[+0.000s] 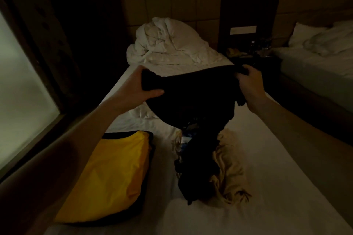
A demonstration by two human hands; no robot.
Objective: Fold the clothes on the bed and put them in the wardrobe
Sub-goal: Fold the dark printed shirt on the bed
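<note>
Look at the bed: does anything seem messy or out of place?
Yes. Unfolded clothes lie in a crumpled heap mid-bed, and the white duvet is bunched at the head. Both hands hold a black garment above them.

2 beds, 2 hands, 1 yellow bag, 1 pillow

- Your left hand and right hand are both bare: no gloves.
- No rings show on the fingers you can see, though the light is dim.
- Both your forearms are bare up to the frame edge; no sleeve or cuff reaches into view.
- No watch or band shows at either wrist.
- Your left forearm lies mostly in shadow, so fine detail there cannot be told.
- Nothing else of your body is in view.
</note>
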